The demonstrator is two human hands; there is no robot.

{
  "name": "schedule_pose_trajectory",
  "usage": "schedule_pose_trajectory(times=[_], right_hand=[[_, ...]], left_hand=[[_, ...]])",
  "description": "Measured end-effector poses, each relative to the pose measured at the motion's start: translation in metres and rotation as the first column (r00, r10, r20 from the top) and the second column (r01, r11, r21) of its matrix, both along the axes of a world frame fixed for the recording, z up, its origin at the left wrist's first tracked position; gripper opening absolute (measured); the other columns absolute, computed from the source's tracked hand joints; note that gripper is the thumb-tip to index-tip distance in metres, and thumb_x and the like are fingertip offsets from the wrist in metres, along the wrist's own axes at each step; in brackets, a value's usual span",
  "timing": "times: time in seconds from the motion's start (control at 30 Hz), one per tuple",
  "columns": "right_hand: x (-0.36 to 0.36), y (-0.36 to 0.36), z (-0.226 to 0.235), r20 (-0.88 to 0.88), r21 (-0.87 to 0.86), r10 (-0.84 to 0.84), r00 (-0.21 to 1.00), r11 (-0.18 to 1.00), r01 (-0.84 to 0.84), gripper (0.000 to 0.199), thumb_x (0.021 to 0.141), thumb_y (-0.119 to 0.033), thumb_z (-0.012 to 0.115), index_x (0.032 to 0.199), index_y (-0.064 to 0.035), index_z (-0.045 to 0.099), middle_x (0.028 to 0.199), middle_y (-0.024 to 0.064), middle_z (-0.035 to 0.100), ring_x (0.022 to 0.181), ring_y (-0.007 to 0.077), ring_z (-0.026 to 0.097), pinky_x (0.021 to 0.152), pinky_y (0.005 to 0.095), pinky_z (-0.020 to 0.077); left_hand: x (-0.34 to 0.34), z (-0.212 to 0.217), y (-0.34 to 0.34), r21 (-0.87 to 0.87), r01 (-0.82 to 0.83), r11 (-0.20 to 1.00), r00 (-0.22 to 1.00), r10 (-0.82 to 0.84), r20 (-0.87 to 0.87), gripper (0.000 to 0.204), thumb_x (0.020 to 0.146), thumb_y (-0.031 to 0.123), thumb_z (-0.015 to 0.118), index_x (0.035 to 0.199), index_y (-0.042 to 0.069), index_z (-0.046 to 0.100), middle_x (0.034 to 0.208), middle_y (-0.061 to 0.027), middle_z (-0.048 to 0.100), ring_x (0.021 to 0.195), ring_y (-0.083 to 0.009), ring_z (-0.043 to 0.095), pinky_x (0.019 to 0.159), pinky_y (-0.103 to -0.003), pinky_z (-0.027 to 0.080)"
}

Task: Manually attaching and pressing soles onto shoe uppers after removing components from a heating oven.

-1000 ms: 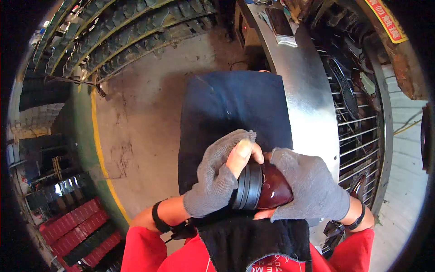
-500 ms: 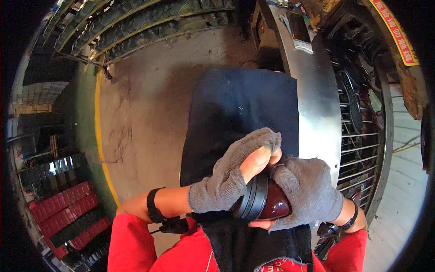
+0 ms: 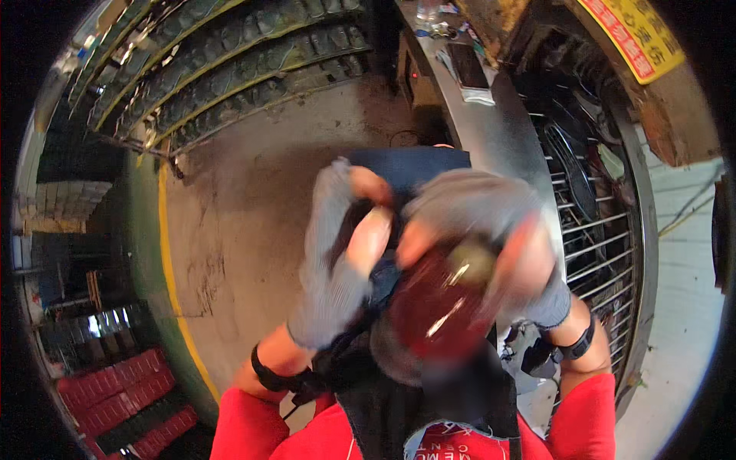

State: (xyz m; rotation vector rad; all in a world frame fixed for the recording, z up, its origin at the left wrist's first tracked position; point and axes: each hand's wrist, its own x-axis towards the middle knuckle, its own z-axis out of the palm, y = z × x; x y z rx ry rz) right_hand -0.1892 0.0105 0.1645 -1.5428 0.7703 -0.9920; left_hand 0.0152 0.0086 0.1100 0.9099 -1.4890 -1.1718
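Note:
A glossy dark red shoe (image 3: 437, 314) is held close to my body, blurred by motion; a greenish rounded patch shows at its upper end. My right hand (image 3: 491, 207), in a grey glove with bare fingertips, wraps over the top and right side of the shoe. To the left of the shoe is my left hand (image 3: 337, 253), gloved the same way, raised with its fingers curled and its thumb near the fingertips. Whatever lies between them, if anything, cannot be made out. A dark blue apron (image 3: 429, 162) spreads beneath and beyond the hands.
A metal bench (image 3: 498, 115) carrying a phone (image 3: 468, 65) runs along the right. Beside it a rack of metal bars (image 3: 590, 253) has dark shoe parts on it. Shelves of footwear forms (image 3: 253, 61) stand at far left; dark red stacked pieces (image 3: 115, 391) are lower left.
The shoe has turned, showing more of its red upper. My left hand has moved left, off the shoe; my right hand has shifted up over it. The view has swung slightly right.

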Motion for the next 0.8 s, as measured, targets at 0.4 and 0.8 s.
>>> schedule_pose_trajectory(times=[0.4,0.8], right_hand=[[0.013,0.066,-0.035,-0.242,-0.624,-0.149,0.959,0.78,-0.036,0.031,0.083,-0.041,0.077,0.076,-0.0154,0.062,0.087,0.0057,0.065,0.077,0.0272,0.064,0.077,0.041,0.0532],[-0.042,0.032,-0.08,-0.302,-0.215,-0.251,0.92,0.958,0.19,0.033,0.099,-0.033,0.069,0.093,-0.0004,0.064,0.082,0.0169,0.058,0.073,0.0402,0.059,0.068,0.0472,0.0474]], left_hand=[[0.008,-0.076,0.006,0.54,0.416,0.732,0.747,0.063,-0.662,0.076,0.102,0.068,0.055,0.146,0.005,0.054,0.131,-0.0102,0.069,0.114,-0.0215,0.07,0.098,-0.039,0.062],[-0.009,-0.062,0.008,0.62,0.31,0.721,0.875,0.038,-0.482,0.1,0.087,0.088,0.056,0.139,0.002,0.055,0.123,-0.0151,0.071,0.109,-0.0285,0.072,0.095,-0.044,0.062]])
